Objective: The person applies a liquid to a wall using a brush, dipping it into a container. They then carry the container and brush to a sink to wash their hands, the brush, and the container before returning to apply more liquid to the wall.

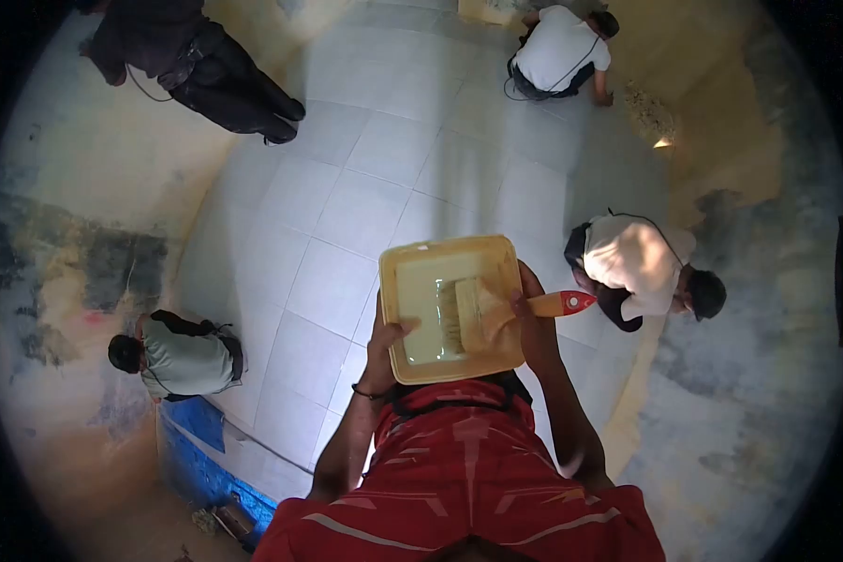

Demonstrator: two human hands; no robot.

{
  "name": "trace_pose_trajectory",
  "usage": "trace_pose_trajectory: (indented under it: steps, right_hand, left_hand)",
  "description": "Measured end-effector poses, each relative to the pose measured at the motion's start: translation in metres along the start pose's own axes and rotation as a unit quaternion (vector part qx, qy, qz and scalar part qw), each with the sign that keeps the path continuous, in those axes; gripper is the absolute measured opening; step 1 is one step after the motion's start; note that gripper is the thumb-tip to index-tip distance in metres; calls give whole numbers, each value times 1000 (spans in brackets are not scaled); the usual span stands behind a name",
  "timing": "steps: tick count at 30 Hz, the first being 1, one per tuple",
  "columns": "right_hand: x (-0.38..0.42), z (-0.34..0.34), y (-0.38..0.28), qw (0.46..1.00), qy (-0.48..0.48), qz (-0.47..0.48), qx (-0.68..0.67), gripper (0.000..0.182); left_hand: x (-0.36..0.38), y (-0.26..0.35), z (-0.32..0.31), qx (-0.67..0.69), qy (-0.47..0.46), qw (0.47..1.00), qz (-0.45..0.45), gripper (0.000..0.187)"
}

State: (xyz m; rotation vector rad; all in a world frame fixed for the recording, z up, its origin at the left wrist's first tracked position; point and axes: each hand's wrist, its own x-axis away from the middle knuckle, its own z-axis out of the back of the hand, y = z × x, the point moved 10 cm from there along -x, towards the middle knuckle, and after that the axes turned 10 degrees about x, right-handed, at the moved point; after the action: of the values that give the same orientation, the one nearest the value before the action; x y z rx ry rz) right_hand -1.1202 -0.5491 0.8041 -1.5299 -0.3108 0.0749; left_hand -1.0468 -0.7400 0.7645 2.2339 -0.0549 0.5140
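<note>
A yellow paint tray [398,272] with pale paint in it sits level in front of my chest. My left hand [390,339] grips its left rim from below, thumb on the edge. My right hand [523,302] holds a wide paintbrush [482,309] by its red-orange handle, at the tray's right rim. The bristles lie flat in the paint, pointing left. I wear a red shirt and look straight down.
Far below is a pale tiled floor [347,197]. Three people crouch along the stained walls: one in white [632,262] at right, one in white [557,47] at top, one in green [183,356] at left. Another in dark clothes [197,66] bends at top left. Blue sheeting [206,468] lies at bottom left.
</note>
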Motion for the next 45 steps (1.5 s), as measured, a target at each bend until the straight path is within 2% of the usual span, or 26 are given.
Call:
trace_pose_trajectory:
  steps: [3, 5, 7, 14, 16, 17, 22, 26, 32, 35, 37, 39, 45]
  right_hand:
    - [-65, 1, -11, 999, 4, -30, -14, 53]
    - [-112, 6, -17, 999, 6, -25, -26, 53]
    - [-164, 6, -20, 999, 4, -29, -34, 53]
    - [-345, 15, -35, 999, -12, -36, -39, 57]
    - [-398, 27, -52, 998, -22, -35, -51, 58]
    - [-419, 32, -62, 999, -28, -23, -25, 58]
    - [-558, 46, -77, 998, -45, -41, -22, 57]
    - [-652, 44, -85, 998, -46, -23, -35, 56]
    - [-817, 27, -104, 999, -24, -29, -5, 55]
    - [-905, 19, -132, 999, -3, -2, -39, 55]
    - [-961, 13, -144, 1000, -15, 0, -12, 55]
    - [-1011, 9, -156, 1000, -16, -18, -20, 55]
    - [-1176, -19, -158, 999, -13, -22, -47, 54]
  left_hand:
    - [-65, 20, -13, 37, -15, 998, 52, 65]
    - [-111, 34, -23, -3, -19, 999, 42, 63]
    - [-161, 45, -23, 22, 13, 998, 53, 61]
    - [-326, 93, -53, 28, 12, 999, 37, 64]
    - [-368, 110, -76, 28, -3, 999, 19, 65]
    - [-389, 123, -94, 80, -34, 996, -6, 66]
    - [-508, 156, -117, 59, 26, 998, 25, 66]
    - [-601, 182, -127, 99, 15, 994, 34, 66]
    - [-755, 259, -141, 62, 10, 997, 39, 70]
    - [-832, 325, -172, 68, -43, 997, -13, 71]
    - [-895, 345, -170, 56, -55, 997, -17, 71]
    - [-940, 357, -170, 91, -38, 995, 29, 71]
    - [-1092, 414, -157, 107, -51, 993, 7, 71]
